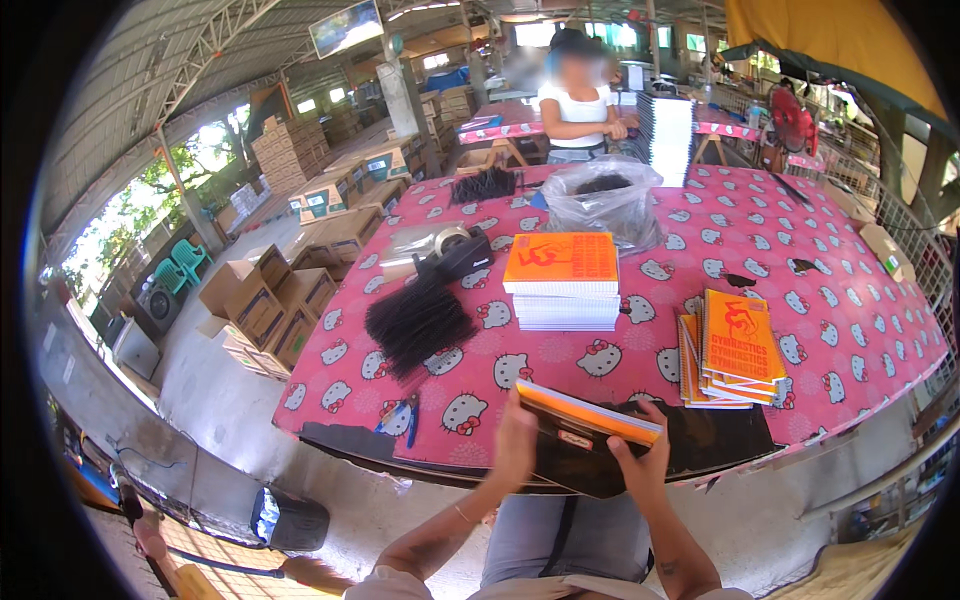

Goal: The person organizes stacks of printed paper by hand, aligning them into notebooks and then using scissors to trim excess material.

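Note:
Over the table's near edge, an orange-covered notebook (585, 411) is held tilted, its white page edges showing. A dark panel with a small label, perhaps its back cover, lies below the pages. My right hand (645, 455) grips its right end, thumb on the near side. My left hand (514, 440) is at its left end, its fingers smeared by motion. To the right, a small pile of orange notebooks (740, 345) sits fanned unevenly. Beyond my hands stands a neat stack of orange-topped notebooks (562, 280). Blue-handled pliers (402, 418) lie left of my left hand.
Black bristle-like strands (418, 325) lie beside a tape dispenser (455, 252) on the pink patterned table (480, 370). Farther back are a clear plastic bag (605, 205), a tall paper stack (666, 140) and another person (580, 105). Cardboard boxes (270, 300) stand on the left floor.

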{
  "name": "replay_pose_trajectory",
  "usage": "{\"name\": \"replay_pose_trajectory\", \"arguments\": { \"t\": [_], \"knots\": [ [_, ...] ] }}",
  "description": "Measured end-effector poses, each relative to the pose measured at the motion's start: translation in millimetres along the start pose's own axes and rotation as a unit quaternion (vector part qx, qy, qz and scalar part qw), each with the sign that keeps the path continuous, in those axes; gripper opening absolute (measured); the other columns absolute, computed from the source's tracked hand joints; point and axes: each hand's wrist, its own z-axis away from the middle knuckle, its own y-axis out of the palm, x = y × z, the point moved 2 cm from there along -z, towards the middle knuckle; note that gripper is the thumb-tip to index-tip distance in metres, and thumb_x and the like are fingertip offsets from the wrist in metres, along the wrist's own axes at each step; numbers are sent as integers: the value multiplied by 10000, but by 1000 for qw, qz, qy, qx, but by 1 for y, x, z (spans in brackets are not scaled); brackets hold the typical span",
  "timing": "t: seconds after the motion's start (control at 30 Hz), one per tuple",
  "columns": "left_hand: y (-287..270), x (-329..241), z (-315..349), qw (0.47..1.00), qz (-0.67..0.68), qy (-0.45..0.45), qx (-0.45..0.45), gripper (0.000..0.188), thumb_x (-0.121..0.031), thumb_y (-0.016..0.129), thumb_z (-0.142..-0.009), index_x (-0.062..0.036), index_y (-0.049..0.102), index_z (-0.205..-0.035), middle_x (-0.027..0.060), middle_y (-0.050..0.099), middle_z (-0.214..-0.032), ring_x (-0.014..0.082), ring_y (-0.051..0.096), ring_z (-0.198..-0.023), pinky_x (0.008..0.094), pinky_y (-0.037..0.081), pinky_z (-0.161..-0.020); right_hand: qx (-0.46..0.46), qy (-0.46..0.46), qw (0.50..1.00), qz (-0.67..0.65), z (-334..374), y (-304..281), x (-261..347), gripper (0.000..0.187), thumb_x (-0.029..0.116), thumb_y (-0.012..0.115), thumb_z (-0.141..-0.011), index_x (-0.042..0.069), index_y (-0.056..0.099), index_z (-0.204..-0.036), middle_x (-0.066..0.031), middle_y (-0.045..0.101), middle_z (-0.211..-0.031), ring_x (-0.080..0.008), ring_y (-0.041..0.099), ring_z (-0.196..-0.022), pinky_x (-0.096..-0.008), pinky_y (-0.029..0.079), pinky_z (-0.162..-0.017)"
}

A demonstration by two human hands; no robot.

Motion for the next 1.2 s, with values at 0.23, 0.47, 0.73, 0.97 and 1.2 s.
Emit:
{"name": "replay_pose_trajectory", "arguments": {
  "t": [0.23, 0.47, 0.73, 0.97, 1.2],
  "knots": [
    [-118, 121, -113, 864, -492, 82, -71, 300, -151, 659, -873, -6, 645, -1135, 165, 598, -1122, 379, 551, -1036, 417, 509, -876, 48, 8, 997, 54, -24, -49, -19, 613, 258, 880, -783, -1, 573, -1246, -74, 636, -1096, -171, 612, -1018, -316, 472, -940],
    [-98, 114, -126, 866, -479, 130, -70, 353, -97, 590, -890, -14, 587, -1233, 138, 573, -963, 326, 605, -914, 430, 542, -766, 53, 34, 998, 27, -31, -53, -23, 625, 218, 892, -751, -5, 574, -1240, -96, 635, -1151, -201, 593, -1099, -346, 445, -992],
    [-73, 36, -93, 932, -337, 134, -31, 389, -128, 641, -927, -26, 570, -1296, 163, 642, -882, 331, 641, -780, 418, 543, -703, 73, -307, 880, 356, -43, 38, 103, 429, 225, 788, -824, 52, 636, -1186, -158, 562, -1280, -315, 565, -1159, -413, 421, -1023],
    [-47, -73, -52, 962, -165, 215, -22, 299, -107, 699, -904, -41, 690, -1195, 113, 643, -753, 297, 627, -647, 405, 506, -589, 191, -281, 835, 433, -69, 78, 52, 157, 202, 713, -848, 127, 672, -981, -49, 660, -732, -264, 661, -632, -406, 507, -613],
    [-37, -67, -38, 962, -157, 215, -59, 224, -99, 740, -866, -36, 736, -1081, 126, 688, -827, 289, 626, -670, 386, 500, -635, 193, -264, 835, 443, -72, 83, 61, 132, 159, 689, -840, 145, 671, -971, -51, 666, -749, -268, 658, -620, -409, 506, -590]
  ]
}}
